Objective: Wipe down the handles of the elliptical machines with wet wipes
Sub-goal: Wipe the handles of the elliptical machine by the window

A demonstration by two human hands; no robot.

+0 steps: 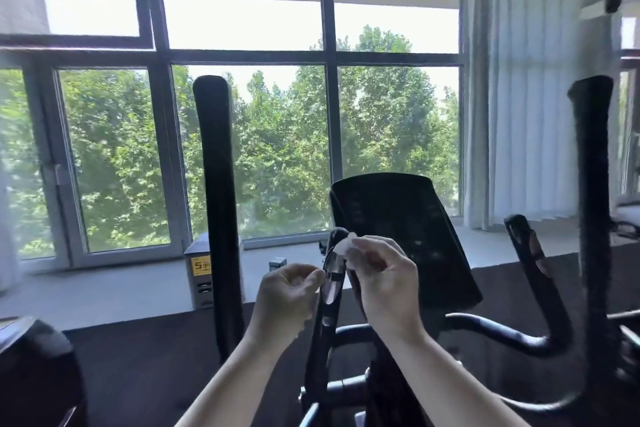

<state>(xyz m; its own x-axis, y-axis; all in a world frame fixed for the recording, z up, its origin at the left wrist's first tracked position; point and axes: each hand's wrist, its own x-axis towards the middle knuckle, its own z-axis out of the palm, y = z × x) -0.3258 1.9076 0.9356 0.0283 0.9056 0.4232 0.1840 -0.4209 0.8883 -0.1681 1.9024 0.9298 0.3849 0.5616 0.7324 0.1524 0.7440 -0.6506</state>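
Observation:
I stand at a black elliptical machine with its dark console (405, 236) in front of me. Its short inner left handle (330, 288) with a shiny sensor plate rises between my hands. My right hand (384, 284) pinches a small white wet wipe (344, 246) against the top of that handle. My left hand (289, 291) has its fingers curled, with fingertips touching the handle's left side. The tall left moving handle (216, 184) and tall right moving handle (590, 184) stand upright on either side. The short inner right handle (526, 246) sits further right.
A large window (242, 114) with trees outside fills the back wall, with a white curtain (526, 97) on the right. A grey box (199, 270) with a yellow label stands on the sill ledge. Another dark machine part (34, 367) sits at the lower left.

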